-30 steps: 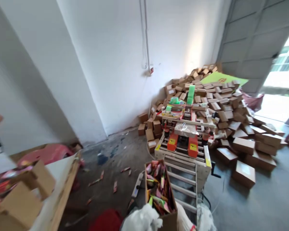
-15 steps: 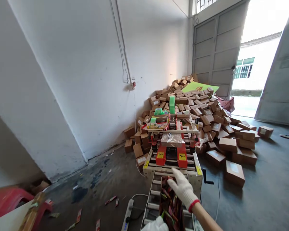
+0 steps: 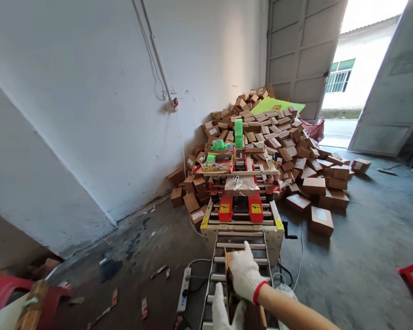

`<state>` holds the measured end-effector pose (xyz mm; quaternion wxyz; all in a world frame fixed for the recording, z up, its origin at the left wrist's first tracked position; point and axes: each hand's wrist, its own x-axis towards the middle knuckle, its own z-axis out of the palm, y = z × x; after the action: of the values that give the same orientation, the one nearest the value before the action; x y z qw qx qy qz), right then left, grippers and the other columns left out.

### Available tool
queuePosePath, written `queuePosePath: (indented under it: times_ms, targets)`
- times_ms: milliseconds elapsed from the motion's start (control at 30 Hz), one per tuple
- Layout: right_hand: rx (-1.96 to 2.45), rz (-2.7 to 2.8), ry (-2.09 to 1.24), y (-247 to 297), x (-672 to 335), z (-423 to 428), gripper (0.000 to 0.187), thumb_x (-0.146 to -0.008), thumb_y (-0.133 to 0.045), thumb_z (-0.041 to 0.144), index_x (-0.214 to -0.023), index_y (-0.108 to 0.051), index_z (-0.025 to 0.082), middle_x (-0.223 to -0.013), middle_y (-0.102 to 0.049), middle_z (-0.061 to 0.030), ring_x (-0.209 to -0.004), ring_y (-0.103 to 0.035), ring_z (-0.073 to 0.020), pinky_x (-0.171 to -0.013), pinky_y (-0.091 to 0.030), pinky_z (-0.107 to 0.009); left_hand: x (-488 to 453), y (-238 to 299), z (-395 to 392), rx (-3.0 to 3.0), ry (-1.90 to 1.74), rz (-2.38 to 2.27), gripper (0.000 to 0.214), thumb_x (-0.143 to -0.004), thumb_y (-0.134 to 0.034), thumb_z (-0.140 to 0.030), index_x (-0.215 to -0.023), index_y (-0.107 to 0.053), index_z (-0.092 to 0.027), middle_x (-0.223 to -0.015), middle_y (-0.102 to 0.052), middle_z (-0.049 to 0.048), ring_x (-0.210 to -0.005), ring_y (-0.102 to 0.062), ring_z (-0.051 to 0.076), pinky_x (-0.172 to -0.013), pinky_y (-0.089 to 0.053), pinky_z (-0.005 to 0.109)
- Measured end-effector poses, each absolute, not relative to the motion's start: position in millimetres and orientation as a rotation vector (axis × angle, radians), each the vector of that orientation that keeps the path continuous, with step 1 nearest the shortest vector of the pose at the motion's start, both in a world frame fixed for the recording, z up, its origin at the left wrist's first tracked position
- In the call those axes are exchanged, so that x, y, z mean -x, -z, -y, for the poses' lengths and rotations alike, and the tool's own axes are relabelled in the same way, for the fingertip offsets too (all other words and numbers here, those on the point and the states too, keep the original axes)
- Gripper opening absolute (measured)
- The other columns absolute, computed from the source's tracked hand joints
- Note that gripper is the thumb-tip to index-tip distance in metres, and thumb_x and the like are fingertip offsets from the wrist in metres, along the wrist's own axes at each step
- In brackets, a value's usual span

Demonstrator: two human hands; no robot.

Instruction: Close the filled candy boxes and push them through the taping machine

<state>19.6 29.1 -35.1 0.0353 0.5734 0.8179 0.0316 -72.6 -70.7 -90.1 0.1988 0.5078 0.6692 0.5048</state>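
An open cardboard box (image 3: 255,317) lies lengthwise on the roller conveyor (image 3: 217,277), low in the view. My right hand (image 3: 245,273), in a white knit glove with a red cuff, rests over its far end; the index finger is stretched forward and the other fingers are partly hidden. Nearer me, my left hand (image 3: 223,316), also gloved, straddles the box's left wall with its thumb and fingers on either side. Most of the box's contents are hidden by the hands; a bit of green shows between them.
Ahead stands a box-sealing machine (image 3: 241,225) with red belt units and a wrapped parcel (image 3: 241,184) on it. Behind is a large heap of cardboard boxes (image 3: 282,133). A power strip (image 3: 184,289) and litter lie on the floor at left; a crank handle (image 3: 289,231) sticks out right.
The view has tilted down and shifted right. The box's packets, plainly visible before, are now mostly covered. My left hand has come further into view, and my right hand has moved left over the box.
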Motion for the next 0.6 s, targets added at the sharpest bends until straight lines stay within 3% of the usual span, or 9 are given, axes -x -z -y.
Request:
queuePosePath:
  times_ms: [167,233,367,467,600]
  targets:
    - [-2.191,-2.876,0.200,40.5,-16.8,-27.9,0.026,-0.077,-0.054,0.016,-0.097,-0.071,0.018,-0.099,-0.070,-0.0111,-0.102,-0.066,-0.0288,-0.123,-0.014,-0.063,68.0,75.9,73.2,-1.435,-1.337,-1.822,0.095,-0.065,-0.076,-0.035,-0.147,-0.036,-0.063,-0.142,-0.062,-0.0133,-0.125,-0.063,0.037,-0.099,-0.059,0.044]
    - [-2.376,-2.966,0.519,42.5,-28.2,-20.9,0.037,-0.076,-0.056,0.018,-0.111,-0.069,0.019,-0.117,-0.069,-0.0110,-0.117,-0.062,-0.0277,-0.125,-0.018,-0.055,67.2,71.5,74.7,-1.429,-1.331,-1.802,0.093,-0.067,-0.076,-0.035,-0.148,-0.039,-0.060,-0.141,-0.063,-0.0117,-0.128,-0.061,0.035,-0.100,-0.058,0.042]
    - [-2.498,-2.948,1.059,63.3,-51.2,7.7,0.075,-0.085,-0.059,0.035,-0.155,-0.040,0.016,-0.164,-0.031,-0.0127,-0.153,-0.026,-0.0286,-0.125,-0.027,-0.048,65.1,68.6,78.7,-1.403,-1.320,-1.762,0.086,-0.074,-0.072,-0.038,-0.154,-0.041,-0.042,-0.138,-0.067,0.0000,-0.128,-0.062,0.032,-0.104,-0.056,0.035]
    - [-2.299,-2.903,1.003,77.2,-54.4,31.4,0.084,-0.093,-0.055,0.055,-0.162,-0.028,0.014,-0.167,-0.016,-0.0141,-0.156,-0.012,-0.0324,-0.127,-0.017,-0.055,65.0,71.9,81.7,-1.379,-1.286,-1.707,0.079,-0.083,-0.066,-0.038,-0.157,-0.039,-0.033,-0.138,-0.067,0.0049,-0.129,-0.063,0.027,-0.107,-0.052,0.030]
    - [-2.154,-2.845,0.744,69.9,-39.8,43.8,0.072,-0.101,-0.040,0.061,-0.159,-0.035,0.018,-0.165,-0.017,-0.0119,-0.155,-0.011,-0.0355,-0.126,0.000,-0.063,75.0,75.6,86.9,-1.557,-1.233,-1.647,0.077,-0.087,-0.063,-0.034,-0.159,-0.035,-0.029,-0.140,-0.065,0.0077,-0.127,-0.064,0.024,-0.107,-0.051,0.029]
